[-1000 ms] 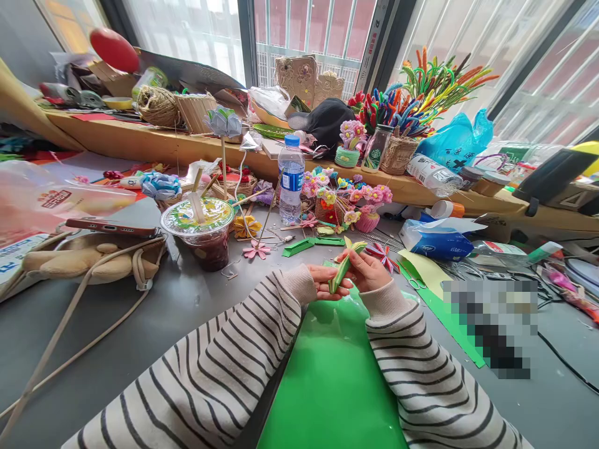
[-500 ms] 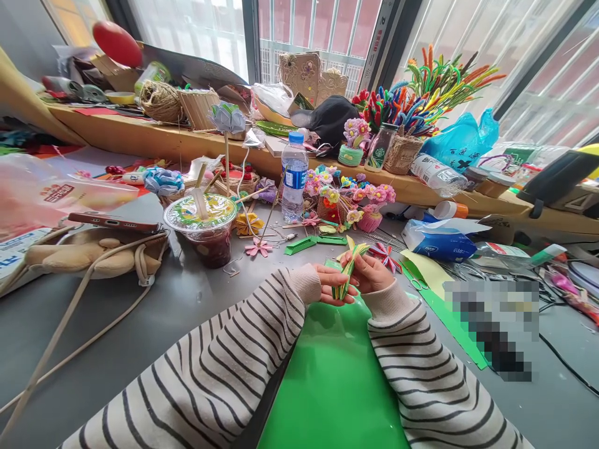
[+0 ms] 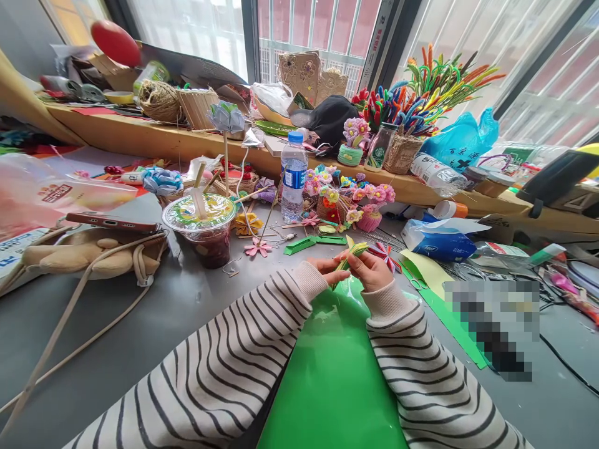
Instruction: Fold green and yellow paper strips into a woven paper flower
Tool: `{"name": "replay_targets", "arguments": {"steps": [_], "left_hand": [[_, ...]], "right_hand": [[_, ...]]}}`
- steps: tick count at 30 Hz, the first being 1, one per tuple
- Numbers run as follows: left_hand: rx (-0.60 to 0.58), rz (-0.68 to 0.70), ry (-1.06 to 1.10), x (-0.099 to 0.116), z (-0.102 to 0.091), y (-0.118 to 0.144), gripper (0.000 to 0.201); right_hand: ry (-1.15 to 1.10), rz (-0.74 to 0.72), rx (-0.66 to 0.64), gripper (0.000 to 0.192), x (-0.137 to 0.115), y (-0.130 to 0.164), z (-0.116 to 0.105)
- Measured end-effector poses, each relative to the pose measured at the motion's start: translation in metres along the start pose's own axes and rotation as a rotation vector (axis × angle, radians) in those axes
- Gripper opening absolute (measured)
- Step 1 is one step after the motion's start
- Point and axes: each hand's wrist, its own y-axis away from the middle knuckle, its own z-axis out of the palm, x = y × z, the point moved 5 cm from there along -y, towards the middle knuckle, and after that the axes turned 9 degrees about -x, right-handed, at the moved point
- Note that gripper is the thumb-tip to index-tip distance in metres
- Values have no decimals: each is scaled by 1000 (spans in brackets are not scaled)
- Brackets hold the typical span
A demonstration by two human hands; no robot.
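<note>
Green folded paper piece (image 3: 350, 254): we hold it between both our hands, just above the far edge of the green sheet (image 3: 332, 374), and it points up and to the right.
Left hand (image 3: 330, 272): we pinch the lower end of the paper piece with thumb and fingers closed on it.
Right hand (image 3: 372, 269): we grip the upper part of the same piece, fingers curled around it.
Sleeves: both are striped, and they lie at the two sides of the green sheet.
Water bottle (image 3: 294, 177): it stands upright behind the green sheet, well apart from our hands.
Drink cup (image 3: 200, 227): it stands left of the water bottle, with a sealed lid.
Tissue pack (image 3: 435, 240): it lies right of our hands, near them.
</note>
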Motion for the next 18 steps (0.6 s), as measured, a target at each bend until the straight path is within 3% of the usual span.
{"name": "replay_targets", "arguments": {"steps": [4, 13, 16, 18], "left_hand": [[84, 38, -114, -3, -5, -3, 34], [181, -28, 52, -6, -11, -3, 25], [127, -51, 147, -4, -9, 0, 26], [27, -88, 295, -7, -2, 1, 28]], "right_hand": [[126, -48, 15, 21, -9, 0, 2], [191, -54, 6, 22, -14, 1, 3], [190, -21, 3, 23, -13, 1, 1], [137, 7, -25, 23, -12, 1, 1]]}}
